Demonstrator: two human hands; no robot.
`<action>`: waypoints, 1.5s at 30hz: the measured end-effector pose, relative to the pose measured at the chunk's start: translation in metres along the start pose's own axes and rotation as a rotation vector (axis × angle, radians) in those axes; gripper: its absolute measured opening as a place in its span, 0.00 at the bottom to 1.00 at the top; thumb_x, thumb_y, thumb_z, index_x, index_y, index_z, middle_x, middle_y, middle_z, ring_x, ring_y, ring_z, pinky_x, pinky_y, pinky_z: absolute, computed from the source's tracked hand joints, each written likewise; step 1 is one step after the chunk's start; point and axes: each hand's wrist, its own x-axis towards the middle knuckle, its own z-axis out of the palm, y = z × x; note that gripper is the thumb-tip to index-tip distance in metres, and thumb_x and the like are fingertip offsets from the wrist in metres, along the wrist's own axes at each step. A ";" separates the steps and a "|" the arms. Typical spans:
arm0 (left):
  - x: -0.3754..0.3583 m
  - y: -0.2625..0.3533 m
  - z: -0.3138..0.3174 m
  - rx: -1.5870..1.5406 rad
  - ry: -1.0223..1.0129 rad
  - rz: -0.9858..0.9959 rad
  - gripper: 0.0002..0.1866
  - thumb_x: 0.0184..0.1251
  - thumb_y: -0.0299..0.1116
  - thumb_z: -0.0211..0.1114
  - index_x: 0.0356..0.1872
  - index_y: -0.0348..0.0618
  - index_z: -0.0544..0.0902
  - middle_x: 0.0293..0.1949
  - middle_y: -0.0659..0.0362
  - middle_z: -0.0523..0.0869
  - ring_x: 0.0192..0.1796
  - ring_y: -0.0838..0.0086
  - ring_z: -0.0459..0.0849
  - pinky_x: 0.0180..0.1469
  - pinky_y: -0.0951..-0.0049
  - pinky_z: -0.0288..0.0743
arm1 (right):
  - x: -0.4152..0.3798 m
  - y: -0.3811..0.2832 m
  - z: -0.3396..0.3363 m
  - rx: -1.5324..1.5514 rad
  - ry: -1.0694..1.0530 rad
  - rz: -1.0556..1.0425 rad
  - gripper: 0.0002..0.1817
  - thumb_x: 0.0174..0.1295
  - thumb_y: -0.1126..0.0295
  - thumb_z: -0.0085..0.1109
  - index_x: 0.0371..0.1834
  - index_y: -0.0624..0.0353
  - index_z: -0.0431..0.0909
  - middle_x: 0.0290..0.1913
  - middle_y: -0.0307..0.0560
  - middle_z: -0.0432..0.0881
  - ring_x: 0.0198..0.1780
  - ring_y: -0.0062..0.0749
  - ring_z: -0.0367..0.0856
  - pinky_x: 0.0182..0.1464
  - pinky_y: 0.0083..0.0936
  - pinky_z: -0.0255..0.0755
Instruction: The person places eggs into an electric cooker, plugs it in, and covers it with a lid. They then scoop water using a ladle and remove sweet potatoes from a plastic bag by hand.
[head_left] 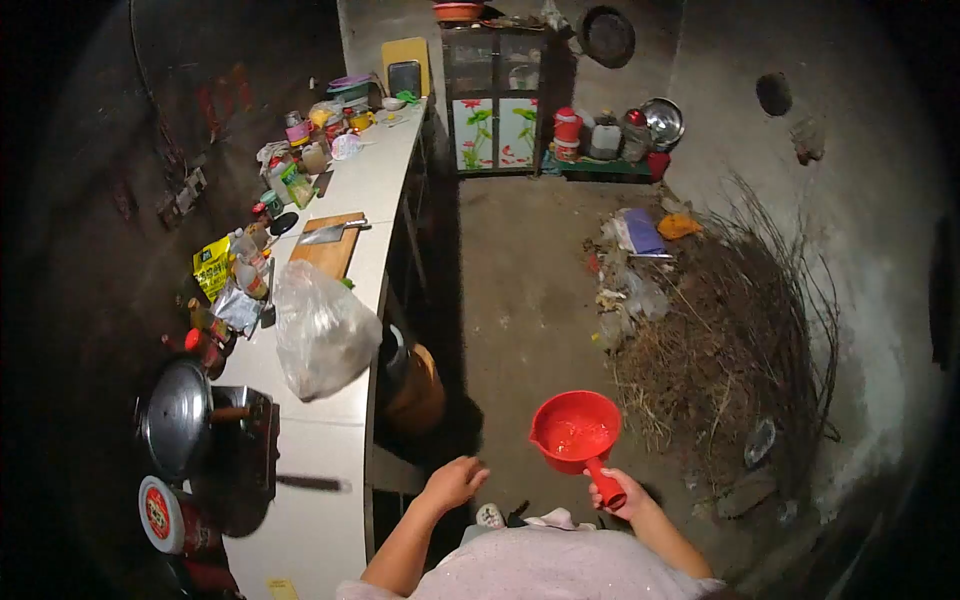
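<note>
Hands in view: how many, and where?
2. The left hand, apparently empty, is beside the white counter; the right hand grips the red dipper by its handle. No others show, but the dark edges could hide some.

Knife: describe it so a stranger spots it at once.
Start at the long white counter on the left. Beyond the plastic bag is a wooden board with the knife on it. Its broad metal blade sets it apart from the bottles nearby.

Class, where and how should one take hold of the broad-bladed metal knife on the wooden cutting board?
Probably by its handle, from the white counter's floor side: the broad-bladed metal knife lies flat on the wooden board, handle pointing that way.
</note>
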 end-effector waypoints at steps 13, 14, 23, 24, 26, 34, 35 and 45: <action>0.384 -0.018 -0.115 0.167 -0.063 -0.113 0.20 0.64 0.46 0.53 0.50 0.44 0.75 0.43 0.49 0.80 0.44 0.53 0.78 0.44 0.60 0.74 | 0.280 -0.347 0.023 -0.054 -0.084 -0.068 0.17 0.59 0.59 0.52 0.47 0.56 0.67 0.28 0.46 0.76 0.25 0.32 0.76 0.30 0.30 0.72; 0.400 -0.033 -0.127 0.172 -0.065 -0.131 0.20 0.64 0.46 0.53 0.50 0.44 0.75 0.43 0.49 0.80 0.44 0.53 0.78 0.44 0.60 0.74 | 0.303 -0.379 0.034 -0.057 -0.079 -0.049 0.17 0.59 0.59 0.52 0.46 0.56 0.67 0.28 0.46 0.76 0.25 0.32 0.76 0.30 0.30 0.72; 0.547 -0.130 -0.246 0.003 0.129 -0.589 0.20 0.63 0.46 0.53 0.48 0.44 0.76 0.45 0.50 0.80 0.46 0.56 0.79 0.46 0.62 0.74 | 0.511 -0.612 0.142 -0.219 -0.183 0.036 0.18 0.59 0.57 0.52 0.47 0.56 0.67 0.28 0.43 0.75 0.25 0.29 0.75 0.31 0.28 0.71; 0.568 -0.146 -0.257 -0.019 0.152 -0.604 0.19 0.63 0.46 0.53 0.47 0.44 0.77 0.44 0.50 0.81 0.45 0.56 0.79 0.45 0.62 0.74 | 0.536 -0.630 0.153 -0.224 -0.189 0.041 0.18 0.59 0.57 0.52 0.47 0.56 0.67 0.28 0.43 0.75 0.25 0.29 0.75 0.31 0.28 0.71; 0.618 -0.188 -0.282 -0.038 0.178 -0.621 0.19 0.63 0.46 0.53 0.47 0.44 0.77 0.43 0.50 0.81 0.44 0.56 0.80 0.45 0.62 0.74 | 0.587 -0.668 0.177 -0.188 -0.223 0.060 0.19 0.59 0.57 0.52 0.48 0.56 0.68 0.28 0.43 0.75 0.26 0.29 0.75 0.31 0.28 0.71; 0.905 -0.242 -0.456 0.227 0.113 -0.237 0.19 0.63 0.46 0.53 0.47 0.42 0.76 0.43 0.46 0.79 0.45 0.53 0.78 0.46 0.58 0.73 | 0.752 -0.830 0.290 -0.272 -0.204 0.054 0.18 0.58 0.55 0.53 0.43 0.56 0.70 0.28 0.44 0.76 0.25 0.29 0.75 0.30 0.28 0.70; 0.941 -0.239 -0.476 0.205 0.107 -0.178 0.19 0.63 0.46 0.53 0.47 0.43 0.75 0.43 0.46 0.79 0.45 0.53 0.78 0.46 0.58 0.73 | 0.773 -0.851 0.305 -0.289 -0.171 0.036 0.17 0.58 0.55 0.52 0.40 0.57 0.70 0.28 0.44 0.76 0.25 0.29 0.76 0.30 0.28 0.70; 1.162 -0.340 -0.541 0.064 0.221 -0.441 0.20 0.64 0.46 0.52 0.50 0.43 0.75 0.45 0.48 0.79 0.46 0.53 0.78 0.46 0.59 0.73 | 1.047 -1.051 0.411 -0.601 -0.332 0.103 0.17 0.61 0.56 0.50 0.38 0.60 0.70 0.25 0.45 0.76 0.22 0.29 0.75 0.27 0.25 0.70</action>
